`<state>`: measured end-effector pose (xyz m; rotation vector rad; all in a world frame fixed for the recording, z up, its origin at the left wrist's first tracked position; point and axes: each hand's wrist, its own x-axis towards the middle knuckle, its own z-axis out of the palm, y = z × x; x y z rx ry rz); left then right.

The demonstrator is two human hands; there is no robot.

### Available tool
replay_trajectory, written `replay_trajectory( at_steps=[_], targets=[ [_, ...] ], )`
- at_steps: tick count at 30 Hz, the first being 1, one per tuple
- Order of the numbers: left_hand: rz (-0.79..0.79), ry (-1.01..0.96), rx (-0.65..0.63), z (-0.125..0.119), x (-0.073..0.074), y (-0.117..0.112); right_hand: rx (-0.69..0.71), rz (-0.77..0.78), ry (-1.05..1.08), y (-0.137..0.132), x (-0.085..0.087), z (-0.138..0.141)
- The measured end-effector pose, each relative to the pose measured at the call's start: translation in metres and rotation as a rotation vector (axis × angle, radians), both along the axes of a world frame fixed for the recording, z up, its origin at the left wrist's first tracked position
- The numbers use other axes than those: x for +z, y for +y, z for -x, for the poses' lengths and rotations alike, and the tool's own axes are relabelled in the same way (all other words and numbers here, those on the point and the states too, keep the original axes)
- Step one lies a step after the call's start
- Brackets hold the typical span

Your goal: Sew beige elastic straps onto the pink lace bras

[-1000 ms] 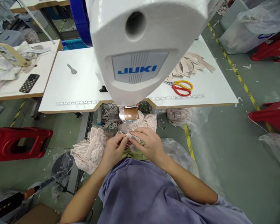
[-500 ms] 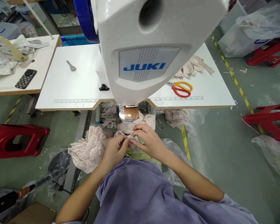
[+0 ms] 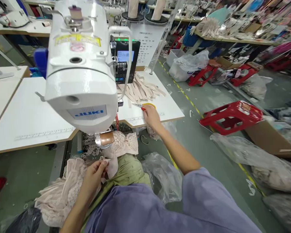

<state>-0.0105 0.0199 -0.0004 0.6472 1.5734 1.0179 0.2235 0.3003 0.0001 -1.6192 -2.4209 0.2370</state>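
My left hand [image 3: 95, 173] pinches the edge of a pale pink lace bra [image 3: 122, 142] between thumb and fingers, above my lap. The bra's lace cups lie just below the sewing machine's head [image 3: 80, 90]. My right hand [image 3: 151, 116] reaches out to the table and is closed on the handles of a pair of scissors [image 3: 145, 106]. Their blades point left, one yellow handle loop shows above my fingers, and most of the red one is hidden. More lace bras [image 3: 63, 191] hang in a heap left of my left hand.
Cut beige fabric strips [image 3: 140, 87] lie on the white table [image 3: 169, 110] behind the scissors. A control panel [image 3: 123, 58] stands beside the machine. Plastic bags [image 3: 161, 174] lie on the floor to the right, near a red stool [image 3: 230, 116].
My right hand has left the bra and moved forward and right onto the scissors. My left hand still pinches the bra. The view has turned right and tilted up.
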Motion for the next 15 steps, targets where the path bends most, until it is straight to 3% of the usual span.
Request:
replay_trajectory(
  at_steps=[3,6,10,12,15],
  targets=[
    [-0.016,-0.061,0.033,-0.002,0.011,-0.002,0.025,0.075,-0.092,0.054,0.016,-0.013],
    [-0.031,-0.22,0.095,-0.002,0.017,-0.005,0.088,0.134,-0.168,0.052,0.015,-0.024],
    [-0.01,-0.368,0.184,0.002,0.013,-0.01,0.059,0.083,-0.087,-0.013,0.006,-0.05],
    [-0.013,-0.418,0.217,0.004,0.011,-0.011,0.051,0.175,0.032,-0.062,0.01,-0.061],
    [-0.03,-0.45,0.233,0.002,0.009,-0.01,0.258,0.357,0.17,-0.137,0.023,-0.06]
  ],
)
